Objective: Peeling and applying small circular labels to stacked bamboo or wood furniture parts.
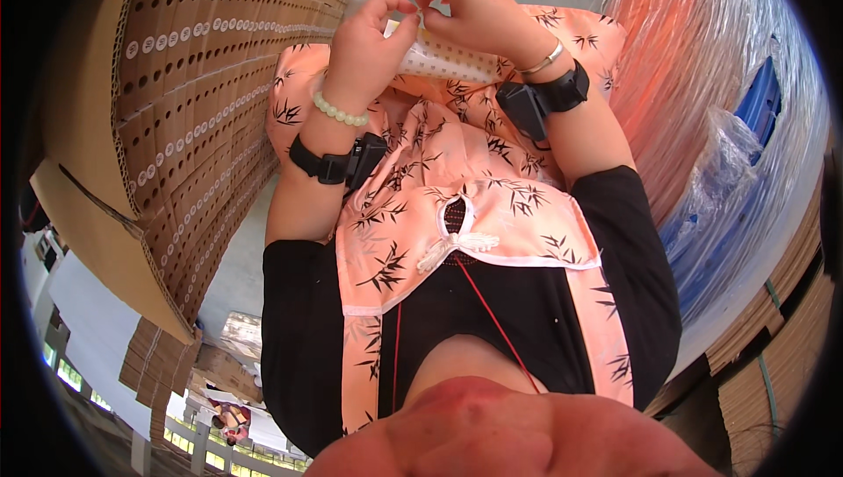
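My left hand, with a pale green bead bracelet at the wrist, pinches thumb and forefinger together at the top centre. Facing it, my right hand has its fingers closed, its tips nearly meeting those of the left. A tiny pale bit shows between the fingertips, too small to name. Beneath both hands a whitish sheet with rows of small printed marks lies across my lap, curved and partly hidden by the hands. It rests on my peach apron, patterned with dark bamboo leaves.
To the left stands a large open carton packed with rows of brown cardboard pieces, many bearing round white labels. Clear plastic wrap covers pink and blue items on the right. Stacked cardboard lies at lower right. Another person is far behind.
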`<state>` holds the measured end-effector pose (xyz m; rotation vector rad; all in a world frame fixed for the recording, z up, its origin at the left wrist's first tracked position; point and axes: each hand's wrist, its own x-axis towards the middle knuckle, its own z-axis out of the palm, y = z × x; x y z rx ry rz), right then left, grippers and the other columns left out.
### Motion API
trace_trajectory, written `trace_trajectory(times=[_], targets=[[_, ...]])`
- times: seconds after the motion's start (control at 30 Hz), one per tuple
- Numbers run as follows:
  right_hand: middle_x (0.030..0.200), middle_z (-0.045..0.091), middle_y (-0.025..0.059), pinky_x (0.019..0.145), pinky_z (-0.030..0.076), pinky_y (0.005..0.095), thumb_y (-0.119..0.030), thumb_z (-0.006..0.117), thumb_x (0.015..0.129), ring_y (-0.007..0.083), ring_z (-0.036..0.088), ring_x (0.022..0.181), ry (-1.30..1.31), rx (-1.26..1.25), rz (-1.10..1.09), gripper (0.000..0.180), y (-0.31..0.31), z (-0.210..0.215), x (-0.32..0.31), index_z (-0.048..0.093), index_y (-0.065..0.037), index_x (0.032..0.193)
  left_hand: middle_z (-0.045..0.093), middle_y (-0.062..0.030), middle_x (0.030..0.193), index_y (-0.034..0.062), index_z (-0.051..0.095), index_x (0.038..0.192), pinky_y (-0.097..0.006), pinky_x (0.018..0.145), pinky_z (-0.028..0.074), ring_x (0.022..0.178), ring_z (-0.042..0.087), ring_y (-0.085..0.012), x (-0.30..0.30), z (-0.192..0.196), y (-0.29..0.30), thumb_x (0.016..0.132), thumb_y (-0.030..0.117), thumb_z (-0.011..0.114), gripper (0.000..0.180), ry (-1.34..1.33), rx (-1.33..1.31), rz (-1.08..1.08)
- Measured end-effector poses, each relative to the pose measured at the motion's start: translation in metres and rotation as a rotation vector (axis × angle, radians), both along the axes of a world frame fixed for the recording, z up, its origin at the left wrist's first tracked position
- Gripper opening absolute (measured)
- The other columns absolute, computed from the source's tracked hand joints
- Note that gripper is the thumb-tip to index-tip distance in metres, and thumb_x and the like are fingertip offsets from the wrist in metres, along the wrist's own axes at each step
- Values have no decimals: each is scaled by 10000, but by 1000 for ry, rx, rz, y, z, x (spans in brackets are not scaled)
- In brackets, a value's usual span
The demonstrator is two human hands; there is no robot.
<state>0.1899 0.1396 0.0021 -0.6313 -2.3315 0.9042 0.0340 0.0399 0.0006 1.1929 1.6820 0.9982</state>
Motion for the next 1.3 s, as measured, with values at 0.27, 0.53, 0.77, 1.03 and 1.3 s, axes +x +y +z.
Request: trace_trajectory(times=[0.27,0.53,0.77,1.03,1.3], targets=[[826,647,105,696,518,364,-132,641,765,277,638,757,22,-123,-1,120,-3,3,-1,634,-51,852,630,-41,722,54,656,979,-277,612,474,647,559,-98,-3,-1,-1,894,215,653,182,16,31,-18],[783,640,44,716,495,277,-121,654,784,122,604,748,100,-696,-80,150,-1,-2,1,628,-3,872,636,7,868,30,606,1048,-192,615,472,731,566,-26,-6,-2,-1,952,109,615,125,-235,20,3],[779,616,14,663,452,232,-112,641,814,72,541,713,169,-929,53,126,-2,-7,0,615,7,845,648,-8,877,20,602,1045,-188,608,484,721,585,-30,-5,-1,-1,957,93,603,115,-336,45,-2],[789,622,17,661,462,239,-121,642,829,79,556,723,133,-904,47,124,-5,-10,0,620,-2,857,655,-21,862,19,589,1079,-193,608,491,725,602,-44,-8,-4,-2,956,79,597,137,-269,18,-31],[767,594,20,646,453,247,-104,607,888,116,548,674,259,-1301,-45,77,44,-8,-15,613,-35,855,646,-32,849,13,559,1127,-225,641,486,744,595,-67,-33,33,-17,956,90,582,189,-458,132,273]])
